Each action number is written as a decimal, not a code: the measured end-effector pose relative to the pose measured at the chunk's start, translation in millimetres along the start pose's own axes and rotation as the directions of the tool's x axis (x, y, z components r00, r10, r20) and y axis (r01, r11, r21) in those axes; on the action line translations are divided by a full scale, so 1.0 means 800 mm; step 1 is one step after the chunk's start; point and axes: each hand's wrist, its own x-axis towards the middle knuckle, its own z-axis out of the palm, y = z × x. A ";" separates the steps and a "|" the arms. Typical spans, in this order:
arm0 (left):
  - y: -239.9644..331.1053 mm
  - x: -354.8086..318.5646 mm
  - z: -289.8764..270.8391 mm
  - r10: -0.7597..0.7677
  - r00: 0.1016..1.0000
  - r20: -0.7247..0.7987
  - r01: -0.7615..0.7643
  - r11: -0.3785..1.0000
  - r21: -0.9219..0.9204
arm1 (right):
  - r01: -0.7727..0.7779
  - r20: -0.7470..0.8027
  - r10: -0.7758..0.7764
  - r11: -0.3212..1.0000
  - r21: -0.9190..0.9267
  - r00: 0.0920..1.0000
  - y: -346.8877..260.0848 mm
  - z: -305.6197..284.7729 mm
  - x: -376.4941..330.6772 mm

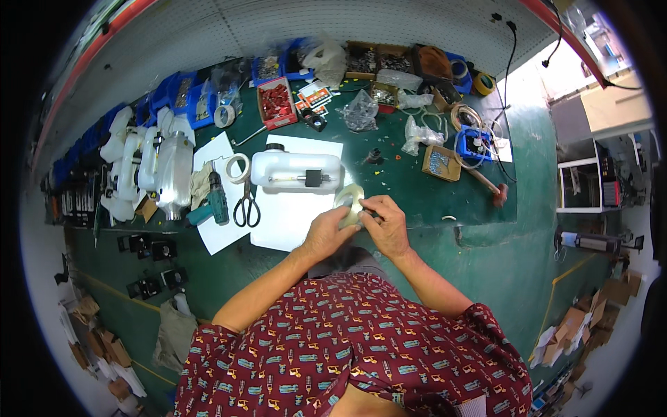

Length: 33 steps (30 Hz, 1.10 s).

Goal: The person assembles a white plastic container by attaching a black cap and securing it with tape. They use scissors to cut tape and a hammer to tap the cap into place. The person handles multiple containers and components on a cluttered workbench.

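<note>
Three tape rolls (349,201), one scissors (246,206)

- The tape roll (349,203) held at the table edge looks like pale, slightly glossy plastic film
- The tank (297,170) is smooth, milky white plastic, faintly shiny
- The sheets (295,215) under it are matt white paper
- The scissors (246,201) have black plastic handles and metal blades
- The table (417,194) top is matt green

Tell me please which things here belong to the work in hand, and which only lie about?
In hand:
left hand and right hand, both on the tape roll
white plastic tank, just beyond, on white paper

Lying about:
scissors
green drill
second tape roll
red parts bin
hammer
</note>
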 end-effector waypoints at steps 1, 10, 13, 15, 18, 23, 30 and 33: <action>-0.002 -0.009 -0.005 0.009 1.000 -0.005 -0.009 1.000 0.015 | -0.010 0.008 0.010 1.000 0.007 1.000 0.005 0.007 -0.006; -0.022 -0.083 -0.053 0.039 0.999 0.022 -0.042 0.990 0.132 | -0.366 0.278 0.333 0.928 0.075 0.901 0.009 0.063 -0.017; -0.031 -0.103 -0.062 0.002 1.000 0.018 -0.003 0.999 0.041 | -0.285 0.336 0.290 0.956 -0.065 0.896 0.010 0.078 -0.016; -0.049 -0.113 -0.060 -0.001 1.000 -0.002 0.001 0.997 -0.079 | -0.110 0.346 0.151 0.985 -0.134 0.926 0.005 0.086 -0.016; -0.069 -0.124 -0.060 -0.108 0.994 -0.036 0.100 0.979 -0.175 | 0.207 0.362 -0.134 0.963 -0.171 0.923 -0.019 0.096 -0.017; -0.078 -0.126 -0.055 -0.183 0.979 -0.090 0.157 0.958 -0.242 | 0.076 0.351 -0.039 0.993 -0.094 0.936 -0.044 0.107 -0.013; -0.082 -0.100 -0.043 -0.208 0.964 -0.165 0.136 0.922 -0.364 | 0.056 0.345 0.009 0.982 -0.179 0.939 -0.003 0.101 0.064; -0.081 -0.082 -0.043 -0.400 0.912 -0.094 0.314 0.827 -0.467 | -0.121 0.309 0.093 0.990 0.075 0.946 -0.004 0.101 0.150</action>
